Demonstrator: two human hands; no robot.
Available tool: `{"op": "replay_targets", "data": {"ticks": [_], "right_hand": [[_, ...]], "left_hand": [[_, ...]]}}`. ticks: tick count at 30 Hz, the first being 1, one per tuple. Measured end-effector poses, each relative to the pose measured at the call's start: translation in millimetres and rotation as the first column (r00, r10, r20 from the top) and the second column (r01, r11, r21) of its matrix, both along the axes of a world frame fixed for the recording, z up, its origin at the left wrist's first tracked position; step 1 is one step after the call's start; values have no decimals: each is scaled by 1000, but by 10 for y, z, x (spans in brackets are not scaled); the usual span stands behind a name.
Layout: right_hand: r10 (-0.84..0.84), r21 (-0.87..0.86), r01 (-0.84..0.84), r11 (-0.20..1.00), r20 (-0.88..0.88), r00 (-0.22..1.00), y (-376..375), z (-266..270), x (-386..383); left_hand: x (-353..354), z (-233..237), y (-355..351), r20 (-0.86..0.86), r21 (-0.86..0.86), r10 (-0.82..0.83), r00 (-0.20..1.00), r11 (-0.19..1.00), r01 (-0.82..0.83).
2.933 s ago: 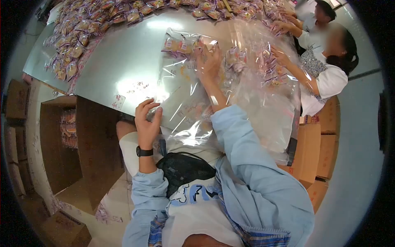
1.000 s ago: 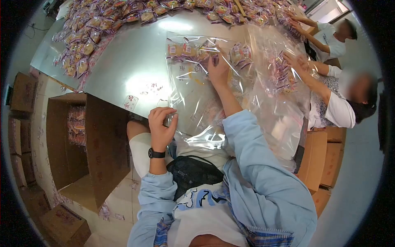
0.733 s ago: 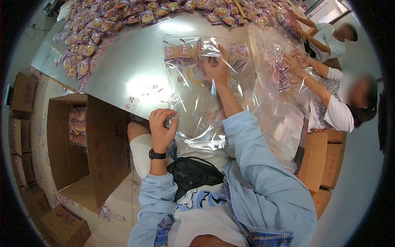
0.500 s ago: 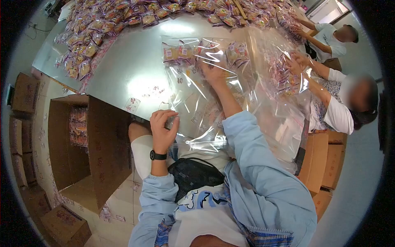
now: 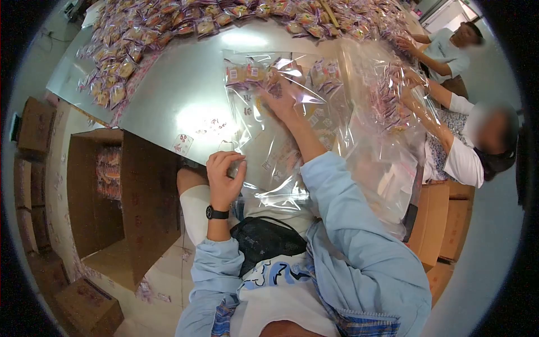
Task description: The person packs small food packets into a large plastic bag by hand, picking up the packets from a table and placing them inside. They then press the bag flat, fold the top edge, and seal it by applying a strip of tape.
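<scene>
A large clear plastic bag (image 5: 264, 140) lies flat on the metal table in front of me. A row of small wrapped pastries (image 5: 325, 73) in purple-edged packets sits in its far end. My right hand (image 5: 283, 101) reaches inside the bag, its fingers on packets in the middle of that row; glare on the plastic partly hides the fingertips. At the bag's near left edge, my left hand (image 5: 225, 175) has its fingers curled against the thumb, pinching the plastic.
Many more wrapped pastries (image 5: 208, 25) are heaped along the far side of the metal table (image 5: 151, 106). Left of me stands an open cardboard box (image 5: 149, 208) holding packets. At right, a co-worker (image 5: 449, 129) handles another filled bag (image 5: 393, 106), with a second person (image 5: 449, 50) beyond.
Inside the bag my right hand has shifted slightly left, and the middle packets sit a little nearer to me. My left hand keeps its place.
</scene>
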State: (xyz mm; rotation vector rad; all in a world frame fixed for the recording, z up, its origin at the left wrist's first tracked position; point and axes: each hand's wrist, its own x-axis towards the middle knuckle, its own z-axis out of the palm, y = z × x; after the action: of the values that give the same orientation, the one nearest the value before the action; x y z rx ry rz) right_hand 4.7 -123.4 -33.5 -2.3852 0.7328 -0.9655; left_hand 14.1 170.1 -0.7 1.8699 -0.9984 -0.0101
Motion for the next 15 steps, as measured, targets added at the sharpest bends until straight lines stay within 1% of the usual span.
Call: {"op": "replay_targets", "data": {"ticks": [1, 3, 6, 9, 11, 13, 15], "right_hand": [[9, 11, -9, 1000, -31, 999, 39, 44, -3], [-46, -134, 36, 990, -77, 996, 150, 144, -6], [-130, -127, 116, 985, -108, 986, 191, 184, 135], [-147, -109, 135, 985, -121, 982, 218, 222, 245], [-185, -158, 184, 970, 8, 983, 218, 191, 315], [-178, -165, 191, 968, 90, 980, 258, 236, 333], [-134, -137, 151, 979, 126, 983, 300, 287, 313]], "left_hand": [[-3, 7, 1, -2, -3, -4, 1000, 1000, 4], [-18, 21, 6, -3, -5, -1, 1000, 1000, 1], [-32, 26, -5, 5, 4, -8, 1000, 1000, 8], [-30, 5, -9, 11, 10, -7, 1000, 1000, 7], [-25, -4, -3, 7, 15, -8, 1000, 1000, 8], [-28, -6, 0, -2, 21, -12, 1000, 1000, 12], [-30, -20, -9, 15, 26, -8, 1000, 1000, 8]]}}
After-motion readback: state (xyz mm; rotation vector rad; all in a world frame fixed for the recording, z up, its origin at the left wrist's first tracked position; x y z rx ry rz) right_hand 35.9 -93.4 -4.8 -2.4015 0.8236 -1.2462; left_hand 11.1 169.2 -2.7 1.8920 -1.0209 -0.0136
